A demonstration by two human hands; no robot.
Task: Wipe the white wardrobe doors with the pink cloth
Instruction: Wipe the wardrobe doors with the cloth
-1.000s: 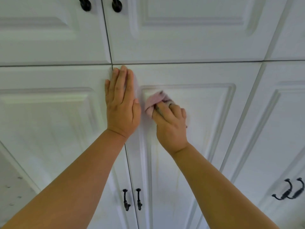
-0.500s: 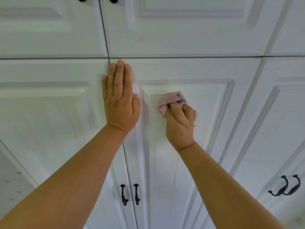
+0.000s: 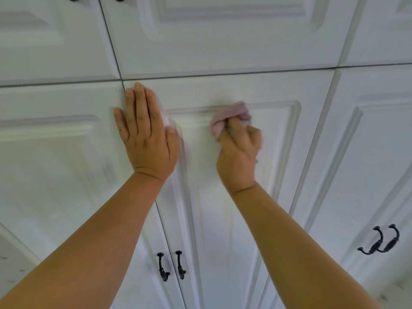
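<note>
White panelled wardrobe doors fill the view. My right hand (image 3: 239,148) grips a bunched pink cloth (image 3: 227,115) and presses it against the middle door (image 3: 267,163), at the top moulding of its raised panel. My left hand (image 3: 146,132) lies flat with straight fingers across the seam between the left door (image 3: 55,163) and the middle door, near their top corners. Faint yellowish streaks run down the middle door below the cloth.
Two black handles (image 3: 171,265) hang side by side at the seam below my left arm. Another black handle pair (image 3: 380,241) sits on the doors at the right. Upper cabinet doors (image 3: 223,41) span the top, with dark knobs at the top edge.
My right hand has slid the pink cloth to the right and up to the panel's top moulding. My left hand has stayed flat on the seam.
</note>
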